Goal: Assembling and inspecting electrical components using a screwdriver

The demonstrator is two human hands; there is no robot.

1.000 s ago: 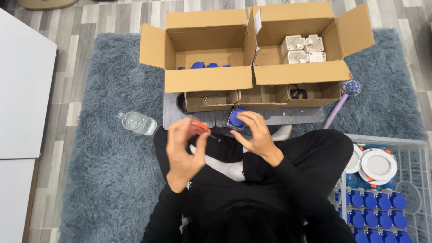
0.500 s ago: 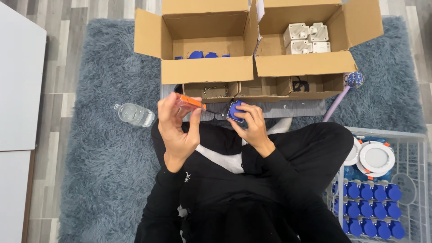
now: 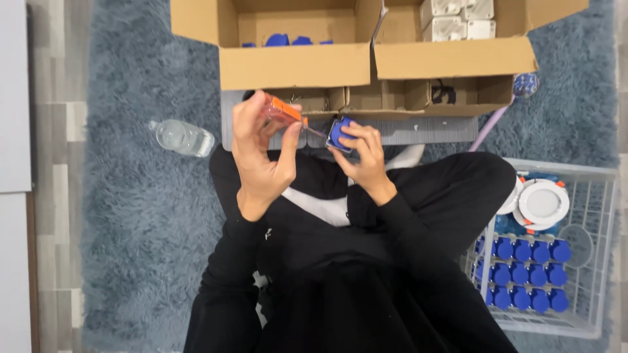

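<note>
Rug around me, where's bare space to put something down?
Bare grey rug lies left of your left hand, below the water bottle. Ahead is crowded by cardboard boxes; the white basket fills the right.

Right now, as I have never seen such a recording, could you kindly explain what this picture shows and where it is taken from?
The picture comes from a camera on a person's head, looking down at their lap as they sit on a grey shaggy rug. The left hand holds an orange-handled screwdriver, its tip toward a small blue part held in the right hand. Ahead stand two open cardboard boxes, one with blue parts, one with white boxes. A water bottle lies at the left; a white wire basket of blue parts sits at the right.
</note>
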